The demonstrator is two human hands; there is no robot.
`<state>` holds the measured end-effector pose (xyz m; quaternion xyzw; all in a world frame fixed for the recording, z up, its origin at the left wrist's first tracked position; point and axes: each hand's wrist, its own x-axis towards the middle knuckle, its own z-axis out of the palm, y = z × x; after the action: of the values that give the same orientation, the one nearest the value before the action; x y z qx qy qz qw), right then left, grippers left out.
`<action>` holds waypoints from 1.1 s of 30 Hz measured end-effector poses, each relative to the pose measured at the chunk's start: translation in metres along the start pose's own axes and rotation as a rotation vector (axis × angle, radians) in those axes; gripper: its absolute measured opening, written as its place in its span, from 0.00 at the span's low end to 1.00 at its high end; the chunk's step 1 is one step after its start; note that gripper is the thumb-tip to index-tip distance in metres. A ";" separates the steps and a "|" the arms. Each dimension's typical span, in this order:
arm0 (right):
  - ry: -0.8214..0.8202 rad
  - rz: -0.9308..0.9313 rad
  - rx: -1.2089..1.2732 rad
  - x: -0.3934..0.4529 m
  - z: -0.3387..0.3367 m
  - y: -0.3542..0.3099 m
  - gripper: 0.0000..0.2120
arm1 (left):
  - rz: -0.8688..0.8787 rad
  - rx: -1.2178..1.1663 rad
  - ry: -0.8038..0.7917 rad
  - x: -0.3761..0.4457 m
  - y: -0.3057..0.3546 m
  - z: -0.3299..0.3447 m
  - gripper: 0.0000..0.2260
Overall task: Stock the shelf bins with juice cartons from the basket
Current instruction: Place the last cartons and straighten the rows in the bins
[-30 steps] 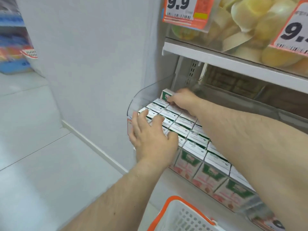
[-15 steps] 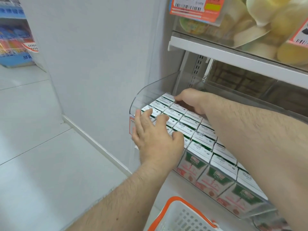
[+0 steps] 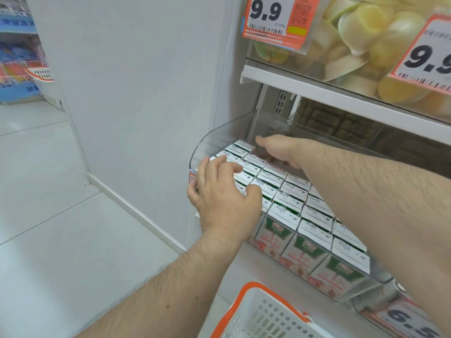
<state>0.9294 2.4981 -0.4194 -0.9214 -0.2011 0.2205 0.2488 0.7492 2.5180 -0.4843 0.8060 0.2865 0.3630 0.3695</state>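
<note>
The juice cartons [image 3: 288, 193] are small rectangular boxes of smooth printed card, white on top with grey lettering, green and pale red on their front faces. They stand upright in tight rows, filling the clear plastic bin [image 3: 210, 142] on the lower shelf. The bin is glossy and see-through, with a curved corner at its left end and a low front lip through which the front row shows.

The left hand [image 3: 224, 203] lies palm down over the front left corner of the rows, its fingers spread and slightly bent, the tips touching the carton tops. It holds nothing. The forearm runs up from the lower left.

The right hand [image 3: 278, 151] reaches to the back left of the bin, just beside the rear cartons, its back turned up. The fingers point down behind the rows and are mostly hidden, so whether it grips anything cannot be told. The right forearm crosses over the cartons from the right edge.

Below, the basket [image 3: 266, 313] is white perforated plastic with an orange rim. Above, a white metal shelf [image 3: 317, 90] carries another clear bin of pale yellow cups [image 3: 366, 28], with orange-edged price tags [image 3: 273, 18] clipped in front. The floor [image 3: 48, 215] has glossy pale tiles.
</note>
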 end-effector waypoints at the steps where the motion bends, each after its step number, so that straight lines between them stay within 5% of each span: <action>1: 0.045 -0.013 -0.040 -0.007 -0.001 0.002 0.28 | 0.033 -0.005 0.014 -0.001 0.002 -0.001 0.15; 5: 0.157 -0.119 -0.247 -0.040 -0.004 0.019 0.26 | 0.126 -0.042 0.013 -0.013 0.016 -0.004 0.18; 12: 0.509 -0.344 -0.547 -0.125 -0.001 0.068 0.18 | 0.198 -0.045 -0.257 -0.050 0.042 -0.013 0.15; 16: 0.672 -0.395 -0.650 -0.177 0.004 0.106 0.16 | 0.346 -0.046 -0.275 -0.075 0.051 -0.016 0.06; 19: 0.822 -0.471 -0.681 -0.212 0.009 0.133 0.14 | 0.443 -0.086 -0.311 -0.097 0.057 -0.014 0.05; 23: 1.030 -0.633 -0.574 -0.261 0.032 0.173 0.07 | 0.506 0.025 -0.566 -0.136 0.052 0.003 0.06; 27: 0.887 -0.650 -0.498 -0.291 0.079 0.229 0.08 | 0.662 0.272 -0.878 -0.165 0.034 0.024 0.07; 33: 0.603 -0.171 -0.120 -0.295 0.117 0.307 0.10 | 0.638 0.482 -1.125 -0.182 0.002 0.051 0.13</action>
<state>0.7076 2.1553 -0.5881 -0.9381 -0.2076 -0.0962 0.2602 0.6859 2.3639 -0.5747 0.9764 -0.1274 -0.0934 0.1476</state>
